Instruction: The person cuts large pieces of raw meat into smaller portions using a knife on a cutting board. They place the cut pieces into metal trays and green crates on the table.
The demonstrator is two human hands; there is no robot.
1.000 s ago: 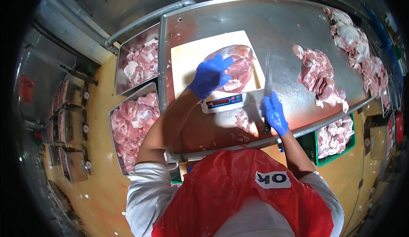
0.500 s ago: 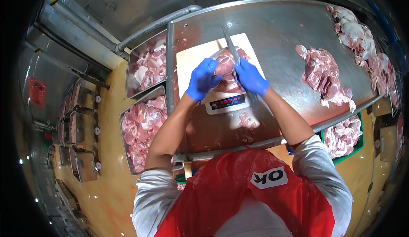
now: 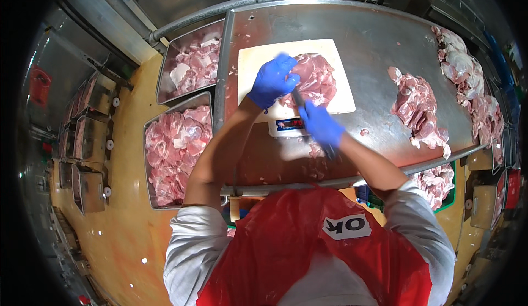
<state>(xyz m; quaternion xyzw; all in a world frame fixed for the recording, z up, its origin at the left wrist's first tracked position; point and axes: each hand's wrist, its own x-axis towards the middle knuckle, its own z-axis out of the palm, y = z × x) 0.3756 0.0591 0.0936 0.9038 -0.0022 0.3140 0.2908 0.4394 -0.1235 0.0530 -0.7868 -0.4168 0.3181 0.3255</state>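
1. Steel desk [image 3: 379,31] under us, red apron [image 3: 308,240] nearest, meat trays [image 3: 179,146] on our left.
2. Right hand [image 3: 320,123], fingers clenched round a knife [image 3: 300,101]; blade points up-left, away from us.
3. Left hand [image 3: 272,80] presses the meat cut [image 3: 316,78] flat; fingers spread, not gripping.
4. Cut lies on the white board [image 3: 256,64] atop a scale [image 3: 289,124]; long axis approx. left-right. We judge it soft, slippery, fairly heavy; pin it at the left edge.

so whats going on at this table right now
A person in a red apron and blue gloves works raw meat on a white cutting board. The left hand presses on the meat; the right hand grips a knife against it. More meat fills the metal trays on the left.
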